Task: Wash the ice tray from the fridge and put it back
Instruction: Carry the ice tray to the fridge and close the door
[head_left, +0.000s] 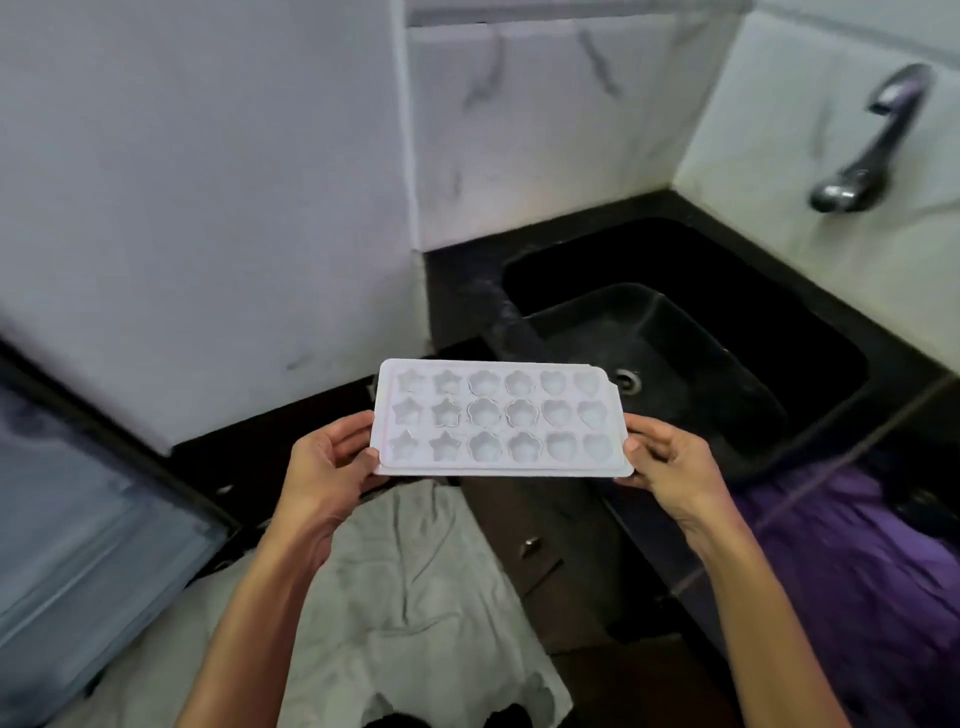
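A white plastic ice tray (498, 418) with star, flower and heart moulds hangs level in front of me, cavities up and with no ice in them. My left hand (330, 460) grips its left short edge, thumb on top. Its right short edge is gripped by my right hand (662, 460) the same way. The tray is above the counter's front edge, just left of the black sink (691, 332). A dark tap (862, 156) juts from the tiled wall at the upper right, with no water running.
The fridge (171, 208) stands at the left, its open door (78, 519) at the lower left. A black counter (457, 291) surrounds the sink. Purple cloth (841, 561) hangs at the right. A dark cabinet with a knob (530, 545) is below the counter.
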